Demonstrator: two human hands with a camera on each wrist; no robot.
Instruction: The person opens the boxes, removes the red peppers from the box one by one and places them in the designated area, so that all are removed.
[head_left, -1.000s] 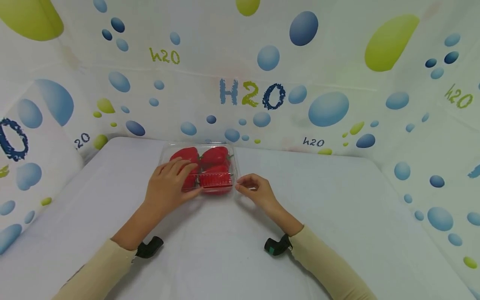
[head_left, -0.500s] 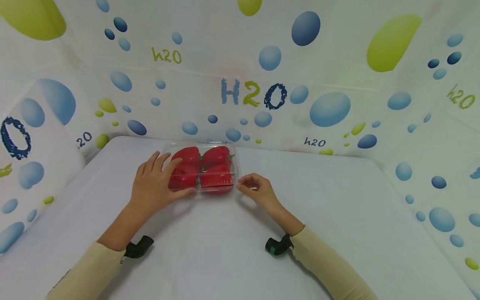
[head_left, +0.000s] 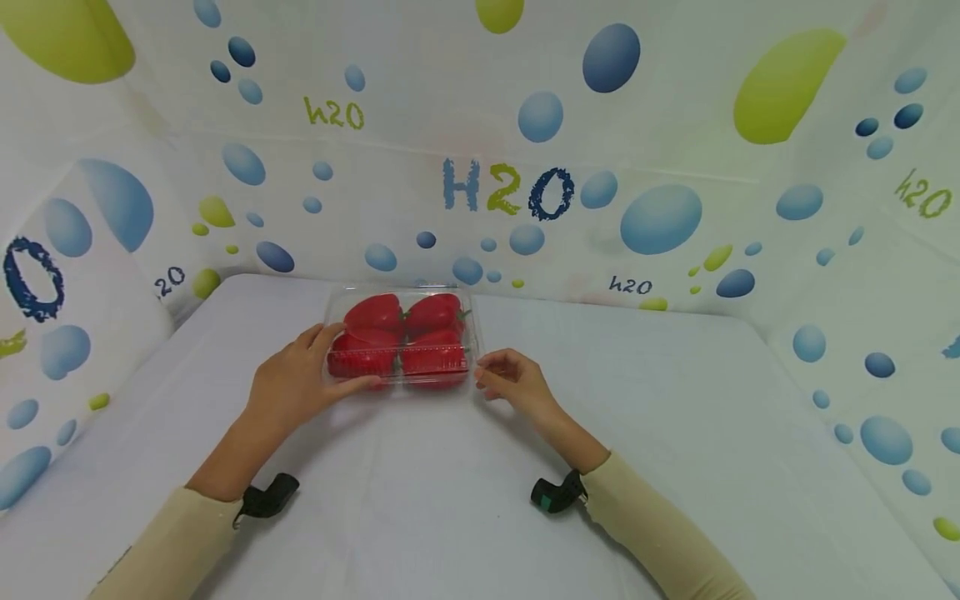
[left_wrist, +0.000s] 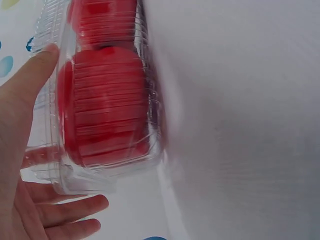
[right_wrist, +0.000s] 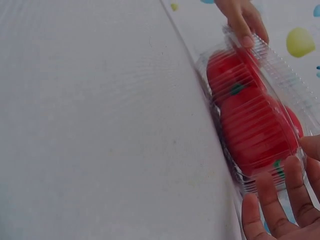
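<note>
Clear box (head_left: pixel 337 305) — red peppers (head_left: pixel 432 342) inside

The white, blue-and-green-spotted backdrop sheet (head_left: pixel 435 104) bears a large light-blue, green and navy "H2O" (head_left: pixel 508 189), two small green "h2O" marks (head_left: pixel 333 113), a small navy "h2O" (head_left: pixel 631 286) and, at left, a navy "20" (head_left: pixel 169 282) and "O" (head_left: pixel 34 279).

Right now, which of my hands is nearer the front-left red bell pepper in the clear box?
Left. Your left hand is at the left end of the clear box, close beside that bell pepper; your right hand is at the box's front-right corner, farther away.
</note>
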